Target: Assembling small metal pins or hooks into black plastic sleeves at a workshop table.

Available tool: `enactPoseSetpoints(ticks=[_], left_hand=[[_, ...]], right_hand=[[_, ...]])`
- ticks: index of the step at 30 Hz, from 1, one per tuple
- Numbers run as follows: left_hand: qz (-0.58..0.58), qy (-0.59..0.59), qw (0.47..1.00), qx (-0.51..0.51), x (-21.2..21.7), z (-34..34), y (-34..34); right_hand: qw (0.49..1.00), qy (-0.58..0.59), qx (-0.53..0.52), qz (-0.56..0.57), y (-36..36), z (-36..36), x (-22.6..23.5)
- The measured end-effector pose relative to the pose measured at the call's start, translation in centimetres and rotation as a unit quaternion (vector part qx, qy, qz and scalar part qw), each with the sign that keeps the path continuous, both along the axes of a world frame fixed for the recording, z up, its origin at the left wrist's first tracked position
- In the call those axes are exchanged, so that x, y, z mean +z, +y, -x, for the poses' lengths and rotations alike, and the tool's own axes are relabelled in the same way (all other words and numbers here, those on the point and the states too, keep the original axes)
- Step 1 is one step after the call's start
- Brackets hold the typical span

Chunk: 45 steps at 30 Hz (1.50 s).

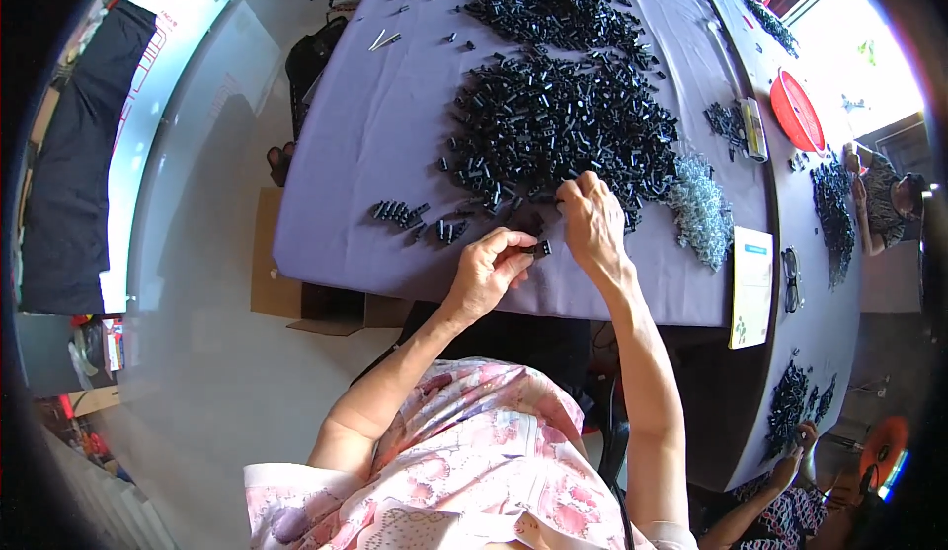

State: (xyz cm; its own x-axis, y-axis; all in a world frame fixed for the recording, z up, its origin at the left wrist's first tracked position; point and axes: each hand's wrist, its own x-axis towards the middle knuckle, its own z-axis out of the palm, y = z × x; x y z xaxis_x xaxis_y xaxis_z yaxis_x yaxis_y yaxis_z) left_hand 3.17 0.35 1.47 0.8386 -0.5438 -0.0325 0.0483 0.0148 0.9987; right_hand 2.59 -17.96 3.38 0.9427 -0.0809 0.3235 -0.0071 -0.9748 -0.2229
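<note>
Centrally, left hand curled, fingertips pinched on small black part at mid frame, near table's front edge. Right hand just right of it, fingers bent down onto lower rim of big black parts heap; whether it grips anything, cannot tell. Purple tablecloth beneath. Silvery metal pieces pile further right. Short row of assembled black parts left of hands.

A long table draped in a lilac cloth carries it all. At its centre sprawls a big heap of small black parts, with a second heap at twelve o'clock. At three o'clock lies a pile of silvery metal clips; at nine o'clock, short rows of black pieces. A red bowl sits towards two o'clock.
</note>
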Motion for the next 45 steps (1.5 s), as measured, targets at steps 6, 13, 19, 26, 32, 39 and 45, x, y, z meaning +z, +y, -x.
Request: enactPoseSetpoints(ticks=[6,13,19,26,32,39,45], left_hand=[[0.023,0.017,1.000,0.001,-1.1,0.0,0.3],[-0.007,-0.031,0.999,-0.008,-0.3,0.0,-0.1],[-0.006,-0.052,0.998,-0.021,-0.2,0.1,-0.3],[0.003,-0.057,0.997,-0.049,0.1,-0.3,0.1],[0.019,0.020,0.999,-0.042,-0.1,-0.2,0.2],[0.090,0.134,0.986,-0.029,-0.2,0.0,-0.2],[0.094,0.159,0.982,-0.050,-0.3,0.0,0.2]], right_hand=[[0.975,-0.026,0.011,-0.218,1.6,3.8,1.4],[0.892,-0.050,0.009,-0.450,3.8,6.8,-0.5],[0.876,-0.057,0.012,-0.480,4.0,7.3,-0.9],[0.913,-0.074,0.031,-0.399,4.1,7.4,0.1],[0.912,-0.082,0.038,-0.401,4.7,7.9,-0.3],[0.893,-0.120,0.022,-0.434,5.1,8.2,-0.6],[0.908,-0.113,0.036,-0.401,4.9,8.2,0.0]])
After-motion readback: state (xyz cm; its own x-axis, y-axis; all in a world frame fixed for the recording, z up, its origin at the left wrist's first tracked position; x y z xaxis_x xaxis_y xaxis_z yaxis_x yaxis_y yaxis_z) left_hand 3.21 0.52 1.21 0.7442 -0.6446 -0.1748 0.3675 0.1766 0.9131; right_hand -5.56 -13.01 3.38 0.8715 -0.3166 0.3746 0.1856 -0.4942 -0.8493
